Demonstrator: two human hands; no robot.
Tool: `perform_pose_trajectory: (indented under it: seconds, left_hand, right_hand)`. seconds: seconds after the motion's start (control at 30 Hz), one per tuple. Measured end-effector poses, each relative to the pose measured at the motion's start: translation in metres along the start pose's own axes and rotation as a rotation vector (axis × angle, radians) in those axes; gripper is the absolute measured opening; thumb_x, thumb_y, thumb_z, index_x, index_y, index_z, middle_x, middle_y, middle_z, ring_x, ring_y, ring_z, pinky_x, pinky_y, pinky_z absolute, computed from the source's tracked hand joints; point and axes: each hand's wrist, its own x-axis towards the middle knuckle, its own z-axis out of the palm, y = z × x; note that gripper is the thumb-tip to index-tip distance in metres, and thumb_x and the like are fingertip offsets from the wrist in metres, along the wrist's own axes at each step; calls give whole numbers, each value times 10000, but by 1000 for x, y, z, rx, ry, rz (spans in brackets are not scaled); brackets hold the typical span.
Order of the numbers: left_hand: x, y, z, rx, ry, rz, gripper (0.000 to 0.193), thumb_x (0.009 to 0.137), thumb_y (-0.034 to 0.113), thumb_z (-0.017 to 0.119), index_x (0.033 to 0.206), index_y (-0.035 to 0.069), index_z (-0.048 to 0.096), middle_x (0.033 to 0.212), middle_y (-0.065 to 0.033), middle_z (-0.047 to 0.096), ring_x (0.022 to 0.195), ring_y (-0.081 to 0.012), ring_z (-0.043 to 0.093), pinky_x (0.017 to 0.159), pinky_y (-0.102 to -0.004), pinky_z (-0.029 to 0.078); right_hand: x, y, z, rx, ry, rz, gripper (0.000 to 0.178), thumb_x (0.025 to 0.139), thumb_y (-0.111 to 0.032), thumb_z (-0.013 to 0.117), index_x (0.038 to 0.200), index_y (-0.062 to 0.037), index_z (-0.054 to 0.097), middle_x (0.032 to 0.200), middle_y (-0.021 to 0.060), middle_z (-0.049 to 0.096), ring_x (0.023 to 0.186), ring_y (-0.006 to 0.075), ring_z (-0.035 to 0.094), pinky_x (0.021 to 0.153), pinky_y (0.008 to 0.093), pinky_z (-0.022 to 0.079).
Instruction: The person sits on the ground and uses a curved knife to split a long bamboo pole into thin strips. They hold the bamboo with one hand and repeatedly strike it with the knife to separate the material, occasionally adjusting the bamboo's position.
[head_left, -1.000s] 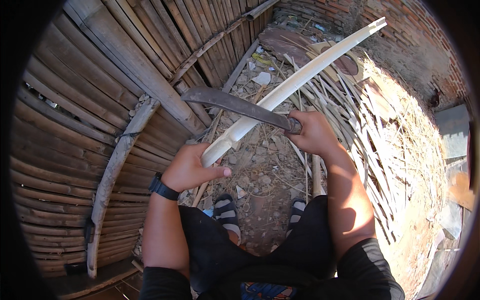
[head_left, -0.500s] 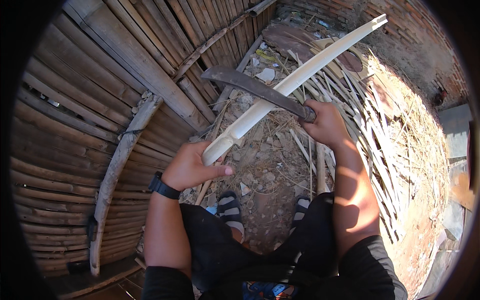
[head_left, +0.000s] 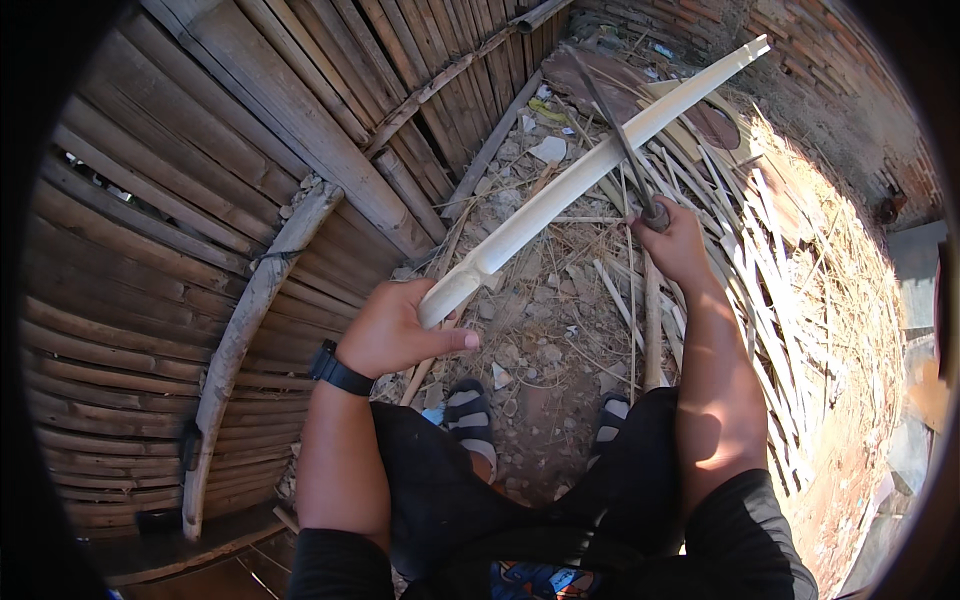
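Note:
My left hand (head_left: 398, 325), with a dark watch on its wrist, is closed round the near end of a long split bamboo piece (head_left: 545, 208). The pale, hollow inside of the bamboo faces up, and it slants away to the far right, with a node ridge just beyond my fingers. My right hand (head_left: 677, 243) grips the handle of a machete (head_left: 617, 125). Its dark blade crosses over the bamboo past the middle, seen nearly edge-on, with the tip pointing away. I cannot tell whether blade and bamboo touch.
A bamboo slat wall (head_left: 140, 290) with a slanting pole (head_left: 240, 330) stands close on the left. Many split bamboo strips (head_left: 745, 250) lie heaped on the right. Rubble and straw cover the ground (head_left: 540, 350) round my feet. A brick wall (head_left: 850, 90) rises at the far right.
The machete has swung from pointing left to pointing away, and its blade has turned edge-on. It crosses the bamboo farther along. My left hand still grips the near end.

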Motion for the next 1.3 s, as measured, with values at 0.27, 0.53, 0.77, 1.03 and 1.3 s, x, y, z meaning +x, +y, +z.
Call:
perform_pose_trajectory:
  seconds: [0.27, 0.53, 0.77, 1.03, 1.3]
  left_hand:
    - [3, -5, 0, -46, 1, -4, 530, 721, 372, 959, 999, 18, 678, 859, -2, 658, 799, -95, 604, 722, -287, 510]
    - [2, -1, -1, 1, 1, -18, 495, 724, 355, 961, 967, 30, 677, 829, 2, 651, 780, -90, 601, 703, -281, 505]
    - [-4, -4, -1, -54, -6, -9, 515, 731, 340, 960, 1002, 16, 666, 860, 5, 655, 790, -82, 602, 711, -266, 510]
    - [1, -2, 1, -90, -5, -6, 527, 727, 354, 962, 1000, 16, 663, 852, -1, 647, 799, -78, 594, 714, -260, 506]
    - [-2, 6, 1, -53, 13, -12, 527, 723, 334, 966, 1014, 17, 661, 878, 3, 641, 809, -81, 583, 715, -265, 498]
  right_hand:
    - [-11, -34, 11, -150, -179, -297, 235, 861, -217, 801, 899, -23, 674, 667, 86, 578, 636, 162, 512, 637, 365, 450]
    - [0, 4, 0, 49, 9, 114, 316, 854, -284, 797, 1005, -20, 711, 715, 121, 672, 652, 210, 623, 668, 368, 502]
    - [-11, -46, -2, -145, -275, -143, 292, 848, -257, 776, 1045, -49, 717, 742, 201, 660, 677, 336, 637, 698, 400, 515]
    - [-14, -46, 1, -136, -202, -11, 321, 845, -303, 795, 1053, -70, 721, 710, 173, 631, 665, 257, 613, 680, 394, 502]
    - [8, 6, -4, 123, 3, 272, 408, 851, -305, 801, 1101, -2, 692, 686, 103, 652, 684, 174, 641, 657, 358, 502]
